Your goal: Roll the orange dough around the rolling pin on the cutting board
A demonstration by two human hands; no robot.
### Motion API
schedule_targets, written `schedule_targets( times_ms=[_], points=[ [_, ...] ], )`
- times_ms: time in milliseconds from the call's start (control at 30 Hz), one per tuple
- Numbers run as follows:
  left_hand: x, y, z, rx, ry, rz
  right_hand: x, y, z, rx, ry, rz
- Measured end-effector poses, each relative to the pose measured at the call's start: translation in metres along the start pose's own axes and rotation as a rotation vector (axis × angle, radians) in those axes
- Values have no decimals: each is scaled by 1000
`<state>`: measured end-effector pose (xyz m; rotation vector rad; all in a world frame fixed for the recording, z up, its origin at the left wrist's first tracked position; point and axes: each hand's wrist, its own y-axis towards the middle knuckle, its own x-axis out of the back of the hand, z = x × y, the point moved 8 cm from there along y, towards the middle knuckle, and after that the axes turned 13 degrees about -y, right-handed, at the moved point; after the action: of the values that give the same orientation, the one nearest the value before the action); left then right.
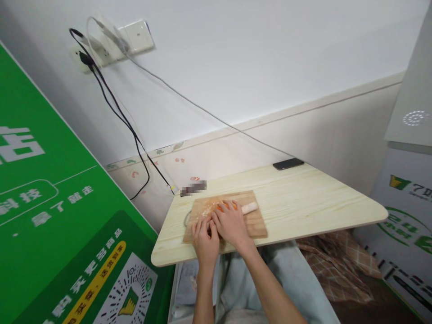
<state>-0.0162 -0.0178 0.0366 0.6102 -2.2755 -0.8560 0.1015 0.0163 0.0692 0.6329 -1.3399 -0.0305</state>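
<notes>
A wooden cutting board point(258, 227) lies near the front left of the pale table. My left hand point(205, 236) is over its front left part, fingers bent down and drawn together; what lies beneath them is hidden. Right beside it, my right hand point(231, 222) rests over the middle of the board with its fingers curled down. Orange food bits point(220, 207), perhaps carrot, show by the right fingertips, and smaller shreds are scattered to the left. A pale, rod-shaped piece point(249, 207) sticks out to the right of my right hand; its other end is covered.
A black phone point(288, 164) lies at the table's point(317, 198) back edge. A blurred dark item point(193, 188) is behind the board. Cables point(135, 132) run down from wall sockets point(137, 36). A green printed panel point(67, 180) stands close on the left.
</notes>
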Motion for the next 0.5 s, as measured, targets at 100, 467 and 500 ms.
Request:
schedule_targets(
  times_ms=[100,467,500],
  points=[
    [2,-2,-6,10,-28,-36,-1,1,0,-5,-3,13],
    [-45,-72,-157,-215,-219,411,-9,25,-3,9,-15,98],
    [-49,-77,-162,-211,-194,483,-7,21,-3,22,-4,76]
  ],
)
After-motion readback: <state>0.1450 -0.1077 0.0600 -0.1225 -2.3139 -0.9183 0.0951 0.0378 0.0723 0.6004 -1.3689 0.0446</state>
